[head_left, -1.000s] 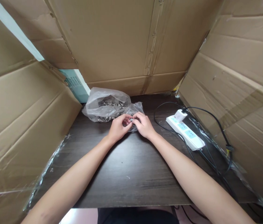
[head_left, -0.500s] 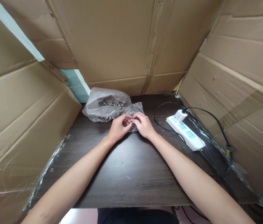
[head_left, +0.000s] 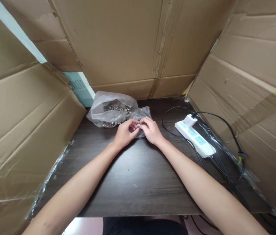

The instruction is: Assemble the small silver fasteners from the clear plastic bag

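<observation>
Between the fingertips of both hands is a small silvery metal part (head_left: 138,125), too small to tell its exact kind. My left hand (head_left: 126,133) pinches it from the left, fingers curled. From the other side, thumb and fingers of my right hand (head_left: 150,130) close on the same part. Just behind the hands lies a clear plastic bag (head_left: 141,112), partly covered by them. A larger clear plastic bag (head_left: 98,112) stands open to the left of it, with many small metal parts (head_left: 119,108) inside.
A white power strip (head_left: 202,148) with a white plug (head_left: 189,120) lies to the right, black cables (head_left: 228,127) running round it. Cardboard walls (head_left: 120,42) enclose the dark table (head_left: 118,192) at the back and both sides. The table's front edge is near my body.
Both hands stay in the same place with the small metal part between them. The view has shifted very slightly; nothing else has visibly moved.
</observation>
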`<state>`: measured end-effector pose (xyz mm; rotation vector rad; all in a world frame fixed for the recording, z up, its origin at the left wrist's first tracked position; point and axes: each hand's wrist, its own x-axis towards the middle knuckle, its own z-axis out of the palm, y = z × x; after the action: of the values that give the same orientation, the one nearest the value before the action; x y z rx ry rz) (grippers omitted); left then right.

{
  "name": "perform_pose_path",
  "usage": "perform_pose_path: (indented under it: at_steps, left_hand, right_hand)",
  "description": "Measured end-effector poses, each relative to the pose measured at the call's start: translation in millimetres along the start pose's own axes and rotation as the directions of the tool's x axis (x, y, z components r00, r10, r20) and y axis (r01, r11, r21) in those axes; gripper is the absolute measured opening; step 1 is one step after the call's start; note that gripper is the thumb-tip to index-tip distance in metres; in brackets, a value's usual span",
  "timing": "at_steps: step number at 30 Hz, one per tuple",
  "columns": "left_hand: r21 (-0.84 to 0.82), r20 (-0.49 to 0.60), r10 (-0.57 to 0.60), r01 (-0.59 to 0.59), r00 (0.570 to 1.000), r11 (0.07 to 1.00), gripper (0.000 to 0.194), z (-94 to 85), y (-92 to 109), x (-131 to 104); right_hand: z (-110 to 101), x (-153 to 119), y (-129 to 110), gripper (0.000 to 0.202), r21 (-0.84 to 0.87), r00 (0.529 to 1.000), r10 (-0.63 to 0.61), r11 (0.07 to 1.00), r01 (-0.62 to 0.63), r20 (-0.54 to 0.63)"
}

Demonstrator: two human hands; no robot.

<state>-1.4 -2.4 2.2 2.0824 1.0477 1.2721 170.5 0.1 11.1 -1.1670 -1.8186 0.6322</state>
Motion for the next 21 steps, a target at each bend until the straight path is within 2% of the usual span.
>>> perform_pose_path:
  at_steps: [3,10,16,21]
  left_hand:
    - [0.006,-0.006,-0.002,0.002,1.000,1.000,0.016,0.1,0.2,0.2]
    - [0.006,-0.012,0.006,-0.006,1.000,1.000,0.016,0.4,0.6,0.1]
    - [0.006,-0.008,0.004,-0.004,1.000,1.000,0.017,0.0,0.5,0.1]
    - [-0.004,-0.003,-0.014,0.014,1.000,1.000,0.016,0.0,1.1,0.0]
  right_hand:
    - [0.8,-0.1,0.9,0.009,-0.005,1.000,-0.009,1.000,0.009,0.001]
    - [1.6,-0.6,0.2,0.030,-0.049,1.000,-0.024,0.999,0.024,0.011]
    - [0.4,-0.5,0.4,0.010,-0.032,1.000,-0.011,0.999,0.012,0.013]
    - [1.4,-0.4,1.8,0.011,-0.035,1.000,-0.020,0.999,0.020,0.004]
